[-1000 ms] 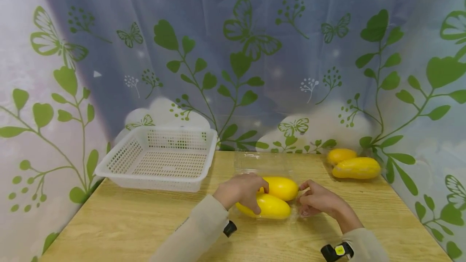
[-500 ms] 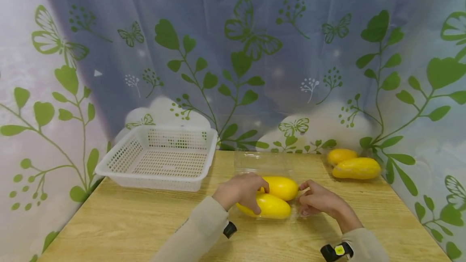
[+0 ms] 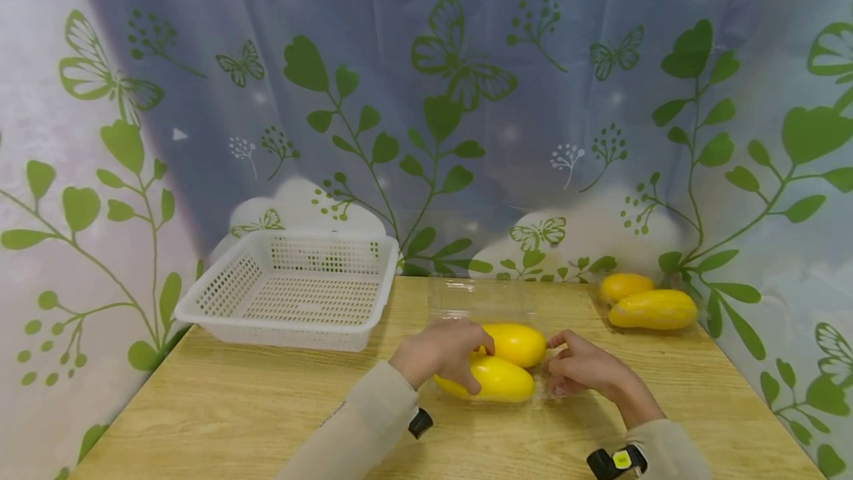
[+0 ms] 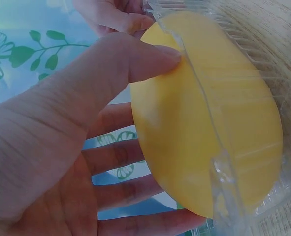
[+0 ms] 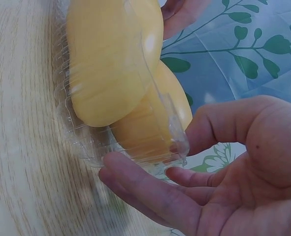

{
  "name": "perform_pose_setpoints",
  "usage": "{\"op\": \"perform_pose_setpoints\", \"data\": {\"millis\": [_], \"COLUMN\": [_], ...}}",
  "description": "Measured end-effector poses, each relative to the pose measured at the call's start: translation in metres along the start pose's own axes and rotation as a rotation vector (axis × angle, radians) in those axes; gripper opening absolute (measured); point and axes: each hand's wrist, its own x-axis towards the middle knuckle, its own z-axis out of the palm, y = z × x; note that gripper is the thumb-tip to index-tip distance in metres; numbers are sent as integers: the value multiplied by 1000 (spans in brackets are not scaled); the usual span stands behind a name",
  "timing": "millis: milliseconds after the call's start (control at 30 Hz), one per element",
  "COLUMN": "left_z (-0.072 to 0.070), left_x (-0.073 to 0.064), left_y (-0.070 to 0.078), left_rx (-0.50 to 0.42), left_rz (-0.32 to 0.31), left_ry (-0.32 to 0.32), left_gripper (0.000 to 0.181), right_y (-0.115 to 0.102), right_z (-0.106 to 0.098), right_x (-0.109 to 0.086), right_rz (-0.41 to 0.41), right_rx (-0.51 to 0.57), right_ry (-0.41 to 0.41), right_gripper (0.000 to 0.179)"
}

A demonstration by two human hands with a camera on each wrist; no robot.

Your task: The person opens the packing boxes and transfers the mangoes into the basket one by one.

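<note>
Two smooth yellow mangoes, a near one [image 3: 503, 380] and a far one [image 3: 516, 345], lie side by side in a clear plastic clamshell box [image 5: 86, 142]. My left hand [image 3: 443, 350] holds the near mango, its thumb [image 4: 157, 59] on the side facing me and its fingers spread behind. How far those fingers reach onto the far mango is hidden. At the box's right end, my right hand [image 3: 583, 367] pinches the clear rim between thumb and fingers. The box's transparent lid [image 3: 480, 296] lies folded back toward the curtain.
A white perforated plastic basket [image 3: 293, 335] with nothing in it stands at the back left of the wooden table [image 3: 233, 413]. Two more yellow mangoes [image 3: 653, 309], seemingly in clear packaging, lie at the back right. A patterned curtain [image 3: 426, 95] hangs behind.
</note>
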Motion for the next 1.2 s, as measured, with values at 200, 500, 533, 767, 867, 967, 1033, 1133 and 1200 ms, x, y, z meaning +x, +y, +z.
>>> {"op": "perform_pose_setpoints", "data": {"millis": [200,500,533,767,867,967,1033,1133,1200], "left_z": [1,2,2,-2,-4,-8,-11,-14,-16], "left_x": [2,1,1,0,-2,-3,-5,-7,-9], "left_y": [0,0,0,0,1,2,2,2,2], "left_rx": [12,4,1,-15,-10,-5,-10,-9,-2], "left_rz": [4,5,7,24,26,29,30,29,30], "left_ry": [2,4,5,16,21,33,38,43,46], "left_gripper": [52,52,52,52,52,52,53,54,55], "right_y": [2,1,1,2,2,2,2,1,1], "right_z": [0,-1,-1,-1,0,0,0,0,0], "right_x": [0,1,1,1,1,1,1,1,0], "right_rz": [-12,17,15,-7,-8,-9,-10,-9,-6], "right_rx": [-8,13,9,-16,-13,-11,-11,-11,-10], "right_ry": [-2,-15,-11,12,11,12,14,14,14], "right_gripper": [55,53,53,54,54,53,53,53,53]}}
